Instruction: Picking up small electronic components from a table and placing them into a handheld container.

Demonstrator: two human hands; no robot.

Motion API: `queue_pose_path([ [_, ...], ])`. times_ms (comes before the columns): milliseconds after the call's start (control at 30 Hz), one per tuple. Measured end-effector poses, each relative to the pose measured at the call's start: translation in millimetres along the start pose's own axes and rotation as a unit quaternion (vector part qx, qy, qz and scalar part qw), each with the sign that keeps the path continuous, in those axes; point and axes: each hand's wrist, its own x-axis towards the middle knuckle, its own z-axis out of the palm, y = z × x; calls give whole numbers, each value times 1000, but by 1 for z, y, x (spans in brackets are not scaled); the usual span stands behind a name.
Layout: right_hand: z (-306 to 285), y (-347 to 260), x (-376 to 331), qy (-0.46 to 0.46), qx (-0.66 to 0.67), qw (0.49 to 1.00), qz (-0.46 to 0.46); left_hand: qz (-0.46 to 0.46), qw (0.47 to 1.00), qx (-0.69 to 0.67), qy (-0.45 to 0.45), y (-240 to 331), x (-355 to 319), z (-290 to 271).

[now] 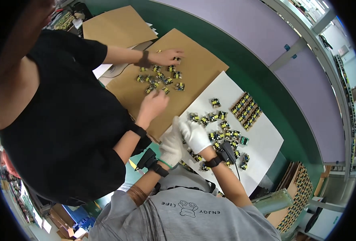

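Observation:
My left hand [171, 145], in a white knitted glove, is held upright at the left edge of a white board [266, 138]. Against it rests my right hand [195, 135], gloved in smoother white, with its fingers closed toward the left one. Both hands look closed; whatever is between them is hidden by the gloves. Small circuit boards [225, 125] with yellow-topped parts lie scattered on the white board, to the right of my hands. Some sit partly under my right wrist. A block of joined circuit boards [246, 111] lies at the far right.
At left, a co-worker in a black shirt [65, 112] has both hands [153, 106] among several circuit boards [158, 76] on a brown cardboard sheet [198, 60]. A stack of board panels [296, 197] stands lower right. A lilac partition [242, 28] runs behind the green bench.

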Motion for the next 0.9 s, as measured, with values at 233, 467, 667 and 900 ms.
queue_pose_path([
  [233,12,44,14,59,305,935,171,8,976,-204,77,29,-6,-17],
  [467,-19,51,29,233,-114,965,42,41,967,-235,85,24,-8,6],
  [667,2,-9,-53,198,7,980,29,-218,803,-553,39,39,-15,-5],
  [900,34,-12,-55,188,-7,981,49,-359,532,-763,-67,58,-19,-24],
])
